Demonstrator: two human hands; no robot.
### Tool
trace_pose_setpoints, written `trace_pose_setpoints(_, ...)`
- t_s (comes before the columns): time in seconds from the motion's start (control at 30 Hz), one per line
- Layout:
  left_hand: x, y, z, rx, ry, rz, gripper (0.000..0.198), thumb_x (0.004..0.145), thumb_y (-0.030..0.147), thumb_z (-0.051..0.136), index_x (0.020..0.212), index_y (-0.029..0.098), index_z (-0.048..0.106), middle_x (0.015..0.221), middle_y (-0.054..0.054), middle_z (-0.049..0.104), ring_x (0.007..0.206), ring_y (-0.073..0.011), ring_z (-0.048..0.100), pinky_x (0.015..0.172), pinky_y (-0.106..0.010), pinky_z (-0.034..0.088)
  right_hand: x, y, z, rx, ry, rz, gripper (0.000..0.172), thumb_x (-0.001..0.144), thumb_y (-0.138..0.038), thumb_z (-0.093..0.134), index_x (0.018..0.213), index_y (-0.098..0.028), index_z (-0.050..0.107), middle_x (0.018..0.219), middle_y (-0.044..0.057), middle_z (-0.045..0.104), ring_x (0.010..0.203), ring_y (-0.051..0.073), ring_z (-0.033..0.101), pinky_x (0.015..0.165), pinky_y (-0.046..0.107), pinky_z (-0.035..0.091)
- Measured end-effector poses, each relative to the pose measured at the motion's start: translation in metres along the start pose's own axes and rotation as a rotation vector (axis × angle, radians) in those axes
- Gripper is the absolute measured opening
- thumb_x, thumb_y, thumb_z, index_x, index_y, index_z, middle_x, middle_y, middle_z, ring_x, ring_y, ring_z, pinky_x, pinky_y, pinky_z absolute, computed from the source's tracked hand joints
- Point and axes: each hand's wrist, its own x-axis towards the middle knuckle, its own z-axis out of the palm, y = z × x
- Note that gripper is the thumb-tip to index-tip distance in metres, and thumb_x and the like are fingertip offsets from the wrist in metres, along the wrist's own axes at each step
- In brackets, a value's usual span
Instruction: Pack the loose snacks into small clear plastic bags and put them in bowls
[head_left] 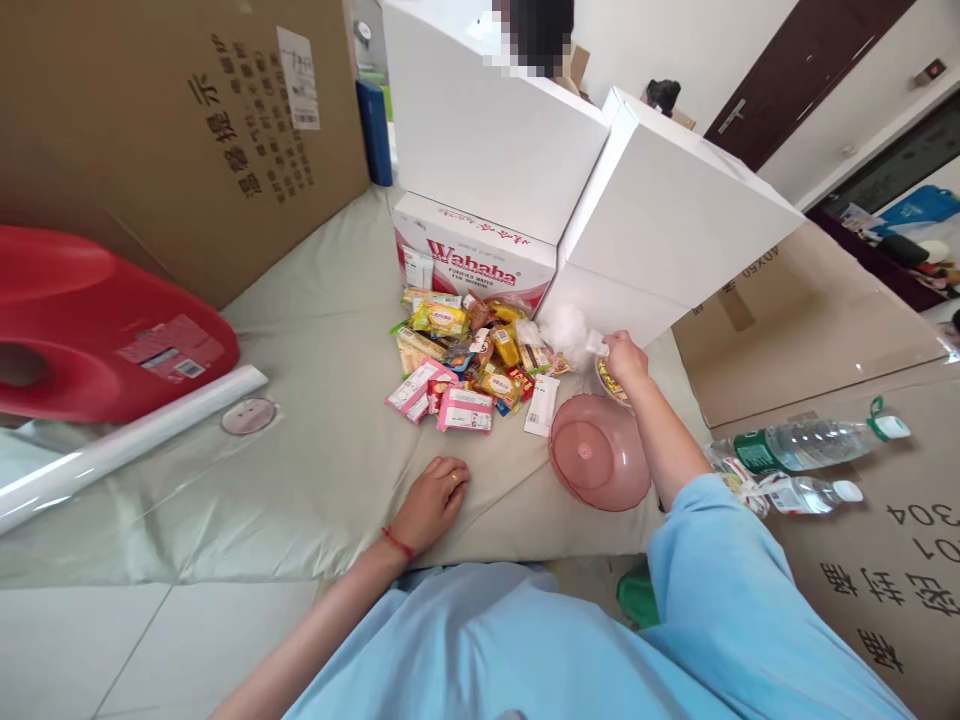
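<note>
My left hand [433, 497] rests on the pale cloth [322, 440] with its fingers curled under, nothing in it; a red string circles the wrist. My right hand [622, 357] reaches forward past a pink plastic bowl [598, 451] and pinches a small white wrapper beside a wad of white filling [564, 327]. A yellow packet shows just under that hand. To its left lies a heap of snack packets [465, 355], yellow, orange and pink, in front of a red and white Wahaha box [472, 255].
White boxes [660, 215] stand stacked behind the snacks, a big cardboard carton [180, 130] at the back left. A red plastic jug [97, 330] and a white roll [127, 440] lie left. Two water bottles [806, 445] lie on flat cardboard [885, 560] at right.
</note>
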Motion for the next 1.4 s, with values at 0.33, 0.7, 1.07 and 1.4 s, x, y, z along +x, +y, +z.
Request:
trace_pose_setpoints(0.33,-0.002,0.03,-0.009,-0.538,0.124,-0.32,0.03,0.091,0.046,0.063,0.106,0.02,0.063,0.098,-0.006,0.068,0.081,-0.0176,0.066,0.076,-0.033,0.056,-0.155,-0.064,0.016,1.29,-0.247,0.157,0.043,0.073,-0.054,0.084,0.081,-0.022,0.056,0.063,-0.007,0.056,0.045,0.007,0.042,0.039,0.018,0.034)
trace_pose_setpoints(0.7,0.0,0.035,-0.019,-1.098,0.257,-0.652,0.049,0.076,0.062,0.078,0.089,0.018,0.063,0.078,0.001,0.063,0.068,-0.0124,0.058,0.065,-0.026,0.049,-0.227,-0.135,0.058,1.702,-0.765,0.293,0.038,0.071,-0.044,0.09,0.078,-0.019,0.063,0.067,-0.004,0.058,0.053,0.006,0.048,0.043,0.015,0.036)
trace_pose_setpoints(1.07,-0.01,0.029,-0.036,-1.105,0.424,-0.82,0.052,0.068,0.064,0.081,0.074,0.02,0.056,0.061,0.008,0.044,0.053,-0.0073,0.033,0.048,-0.022,0.024,-0.225,-0.116,0.059,1.047,-0.126,-0.133,0.023,0.088,-0.046,0.071,0.086,-0.025,0.064,0.081,0.002,0.06,0.073,0.018,0.053,0.067,0.031,0.048)
trace_pose_setpoints(1.4,-0.005,0.031,-0.032,-1.1,0.468,-0.858,0.05,0.071,0.064,0.079,0.085,0.021,0.059,0.071,0.004,0.056,0.056,-0.0104,0.047,0.049,-0.023,0.033,-0.236,-0.142,0.079,1.141,-0.337,-0.334,0.018,0.096,-0.041,0.064,0.089,-0.024,0.068,0.083,0.003,0.064,0.079,0.019,0.056,0.075,0.033,0.048)
